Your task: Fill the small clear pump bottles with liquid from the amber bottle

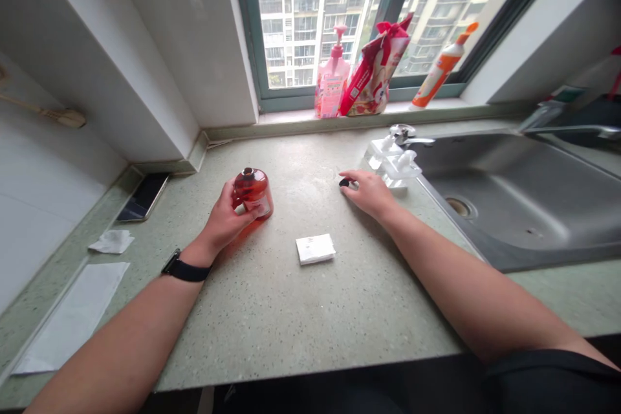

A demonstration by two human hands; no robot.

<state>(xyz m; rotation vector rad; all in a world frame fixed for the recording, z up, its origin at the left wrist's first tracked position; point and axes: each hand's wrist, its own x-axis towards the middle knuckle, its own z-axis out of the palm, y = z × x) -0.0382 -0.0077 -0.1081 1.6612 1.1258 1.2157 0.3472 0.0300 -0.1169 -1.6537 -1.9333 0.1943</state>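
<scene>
My left hand (222, 223) is wrapped round a reddish-brown see-through bottle (257, 189) with a pale label. The bottle's neck is uncovered and it stands close to upright on the counter. To the right, my right hand (369, 194) pinches a small black cap (344, 183) between thumb and fingers, low over the counter; whether the cap touches the surface I cannot tell. Between the hands and nearer to me lies a folded white tissue (315, 249). Just beyond my right hand, clear pump dispensers (400, 168) with white tops stand beside the sink.
A steel sink (514, 200) with a tap fills the right side. On the window sill stand a pink pump bottle (332, 85), a red-and-white bag (376, 74) and an orange-and-white bottle (439, 74). A phone (143, 196) and a white sheet (72, 317) lie at left.
</scene>
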